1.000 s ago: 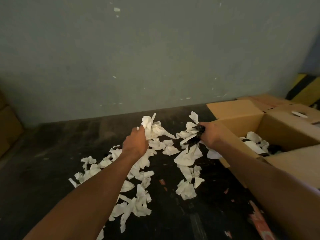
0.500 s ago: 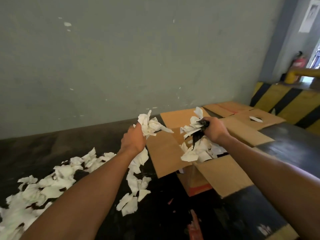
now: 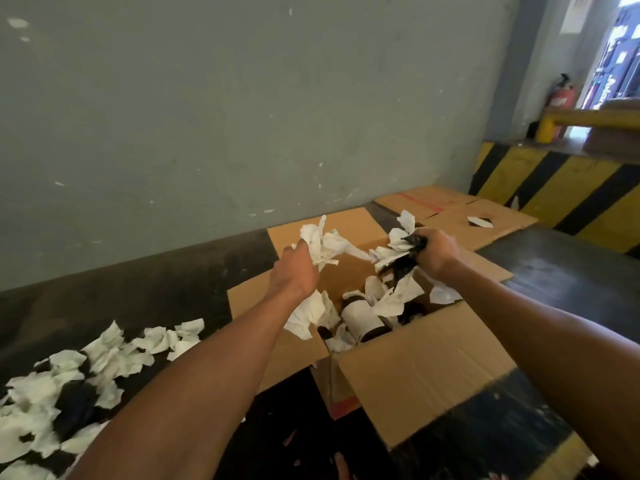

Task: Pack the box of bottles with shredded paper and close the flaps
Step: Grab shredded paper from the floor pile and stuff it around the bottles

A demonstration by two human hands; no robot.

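Note:
An open cardboard box (image 3: 426, 372) stands on the dark floor with its flaps spread outward. Inside lies a dark bottle with a white label (image 3: 362, 318) among white paper scraps. My left hand (image 3: 294, 268) grips a bunch of white shredded paper (image 3: 323, 245) above the box's left side. My right hand (image 3: 438, 252) grips another bunch of white and black paper (image 3: 398, 252) above the box's far right part. Loose strips hang down from both bunches toward the opening.
A pile of white paper scraps (image 3: 69, 382) lies on the floor at the left. Closed cardboard boxes (image 3: 450, 209) sit behind the open one. A grey wall runs behind, and a yellow-and-black striped barrier (image 3: 561, 181) stands at the right.
Both hands have carried their paper bunches from above the floor pile rightward to over the open box; the view has swung right with them.

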